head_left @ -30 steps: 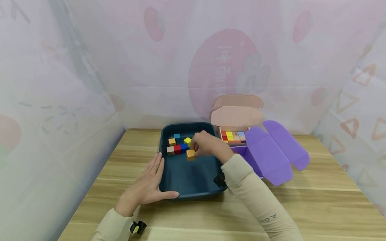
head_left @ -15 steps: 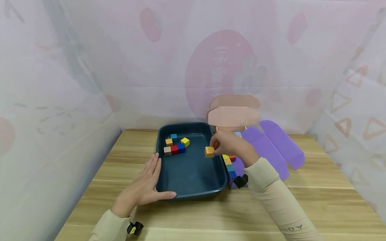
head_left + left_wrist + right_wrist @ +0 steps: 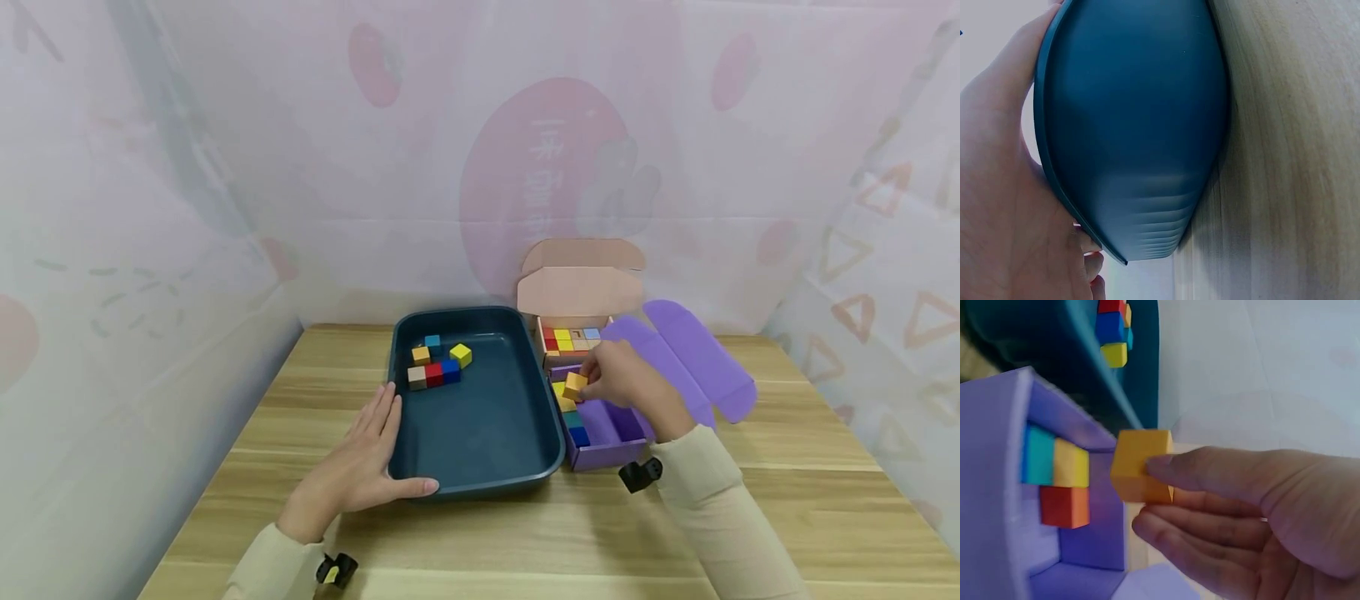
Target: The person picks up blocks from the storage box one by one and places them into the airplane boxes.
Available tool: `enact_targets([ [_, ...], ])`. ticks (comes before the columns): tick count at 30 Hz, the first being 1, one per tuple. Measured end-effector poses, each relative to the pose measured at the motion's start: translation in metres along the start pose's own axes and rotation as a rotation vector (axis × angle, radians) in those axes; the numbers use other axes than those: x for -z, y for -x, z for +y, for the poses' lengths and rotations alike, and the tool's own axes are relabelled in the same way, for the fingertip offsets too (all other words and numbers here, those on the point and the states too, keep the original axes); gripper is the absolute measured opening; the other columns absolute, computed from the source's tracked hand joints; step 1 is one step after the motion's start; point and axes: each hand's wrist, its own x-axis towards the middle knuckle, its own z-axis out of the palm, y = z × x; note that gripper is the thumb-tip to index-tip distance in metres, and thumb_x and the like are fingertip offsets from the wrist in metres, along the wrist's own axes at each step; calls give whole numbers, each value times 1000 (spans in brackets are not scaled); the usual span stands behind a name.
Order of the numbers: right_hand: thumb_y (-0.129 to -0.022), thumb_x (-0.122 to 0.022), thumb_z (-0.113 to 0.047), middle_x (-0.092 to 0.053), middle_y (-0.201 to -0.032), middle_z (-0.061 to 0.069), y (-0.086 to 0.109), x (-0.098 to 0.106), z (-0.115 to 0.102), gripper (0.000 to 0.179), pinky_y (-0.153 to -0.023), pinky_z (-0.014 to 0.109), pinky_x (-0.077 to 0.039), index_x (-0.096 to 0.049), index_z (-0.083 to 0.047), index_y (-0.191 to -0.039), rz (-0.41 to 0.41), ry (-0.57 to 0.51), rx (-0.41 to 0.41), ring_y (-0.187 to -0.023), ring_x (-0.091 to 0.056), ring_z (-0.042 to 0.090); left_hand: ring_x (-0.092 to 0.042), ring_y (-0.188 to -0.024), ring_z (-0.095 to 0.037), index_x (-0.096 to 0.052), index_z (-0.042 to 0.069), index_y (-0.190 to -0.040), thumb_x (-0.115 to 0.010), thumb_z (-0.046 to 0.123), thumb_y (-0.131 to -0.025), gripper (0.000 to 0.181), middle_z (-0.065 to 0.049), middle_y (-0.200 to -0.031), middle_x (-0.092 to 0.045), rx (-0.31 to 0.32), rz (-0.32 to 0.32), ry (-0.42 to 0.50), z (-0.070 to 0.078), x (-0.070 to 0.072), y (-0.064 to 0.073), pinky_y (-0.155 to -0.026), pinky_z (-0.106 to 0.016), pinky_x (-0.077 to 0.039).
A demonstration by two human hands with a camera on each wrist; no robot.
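Observation:
My right hand (image 3: 626, 382) pinches an orange-yellow cube (image 3: 575, 386) between thumb and fingers, above the left side of the open purple box (image 3: 609, 455). Inside that box, yellow, orange, teal and blue cubes line the left wall. In the right wrist view a red cube (image 3: 1065, 506) lies beside this row. My left hand (image 3: 356, 462) rests on the near-left corner of the dark teal tray (image 3: 480, 437), fingers straight along the rim and thumb on the front edge. Toward the tray's back left lie a beige cube (image 3: 417, 378), a red cube, a blue cube (image 3: 450, 371) and several others.
Behind the purple box stands an open peach box (image 3: 580, 290) with several coloured cubes in rows. The purple lid (image 3: 678, 367) spreads out to the right. Printed cloth hangs around the wooden table (image 3: 720, 500) at the back and sides.
My right hand has carried the orange-yellow cube from over the tray rightward to above the purple box. The left hand stays on the tray; the view has shifted slightly.

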Motion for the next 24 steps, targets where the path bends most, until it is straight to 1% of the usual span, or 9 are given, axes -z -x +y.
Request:
enact_targets([
  [3,-88,-86,-12,-77,-88,10,6,-5,7,15,-68,32,-60,-79,0,-94,18,6,-60,-74,-66,18,-1,-166,-42,-8,-2,-168,-64,88,-79,139,-20,-179,1,4,-4,1,0,1,0,-132,-65,-14],
  [5,-87,-85,-13,-72,-77,5,9,-8,10,15,-59,28,-53,-77,-1,-83,36,-1,-103,-66,-59,17,-2,-166,-43,-7,-2,-168,-64,88,-79,139,-20,-179,1,6,-4,-2,0,1,0,-132,-65,-14],
  [8,-86,-86,-16,-52,-58,-4,13,-16,13,32,-49,23,-37,-67,-7,-63,88,-19,-180,-54,-46,12,-2,-166,-43,-7,-2,-168,-64,88,-78,139,-20,-179,1,9,-4,-8,0,1,1,-132,-64,-15],
  [11,-85,-88,-21,-35,-52,-6,15,-25,14,49,-45,23,-28,-53,-11,-53,150,-37,-267,-48,-37,11,-2,-166,-43,-7,-2,-168,-64,88,-78,139,-20,-179,1,9,-2,-6,0,1,1,-132,-65,-15],
  [14,-84,-89,-26,-40,-55,-2,16,-34,13,47,-46,26,-34,-54,-9,-58,209,-20,-337,-51,-43,14,-2,-166,-43,-7,-2,-168,-64,88,-79,139,-20,-179,1,7,0,-5,0,1,1,-132,-65,-15],
  [17,-86,-87,-29,-56,-65,7,16,-41,12,39,-50,32,-45,-64,-1,-71,260,19,-382,-59,-55,21,-2,-166,-43,-8,-2,-168,-64,88,-78,139,-20,-179,1,6,1,-3,1,1,2,-132,-65,-15],
  [20,-87,-86,-30,-71,-81,19,16,-48,11,39,-57,44,-57,-73,7,-89,305,58,-406,-69,-66,30,-2,-166,-43,-7,-2,-168,-64,88,-78,139,-20,-179,1,9,0,-1,1,1,2,-132,-65,-15],
  [22,-87,-86,-28,-75,-90,25,14,-52,11,40,-62,50,-61,-74,10,-97,326,88,-408,-74,-71,36,-2,-166,-43,-7,-2,-168,-64,88,-78,140,-20,-179,1,11,1,0,2,1,2,-132,-65,-14],
  [24,-87,-85,-25,-76,-96,28,13,-56,11,40,-65,53,-62,-73,11,-101,335,106,-407,-79,-74,41,-1,-166,-42,-6,-1,-168,-64,88,-78,140,-20,-179,2,13,2,-1,2,1,1,-132,-65,-14],
])
